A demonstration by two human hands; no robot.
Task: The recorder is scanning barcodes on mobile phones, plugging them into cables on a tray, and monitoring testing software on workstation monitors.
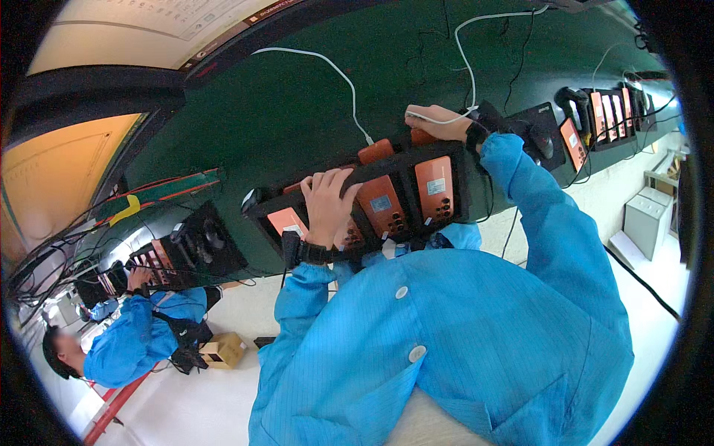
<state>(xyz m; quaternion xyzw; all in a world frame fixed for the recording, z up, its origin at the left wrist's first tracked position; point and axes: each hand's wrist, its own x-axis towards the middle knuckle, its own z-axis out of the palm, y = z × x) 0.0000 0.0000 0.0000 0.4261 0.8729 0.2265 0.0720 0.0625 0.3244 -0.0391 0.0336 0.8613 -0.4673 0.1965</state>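
Note:
A black tray (405, 167) in front of me holds several orange phones, backs up, such as the phone (433, 182) at its right and the phone (381, 202) in the middle. My left hand (327, 204) rests across the tray's left part, fingers stretched and spread over a phone it partly covers. Along the far side, a phone (376, 151) sticks out with a white cable (349, 93) plugged into its end. My right hand (440, 123) closes on another orange phone (422, 136) at the far right side; a second white cable (462, 56) crosses that hand.
A monitor (82, 149) stands at the left. To the right lie a black mat (534, 123), a lone orange phone (573, 143) and another phone tray (613, 115). A co-worker (134, 342) in blue works farther left along the green bench (245, 111). Black cables trail about.

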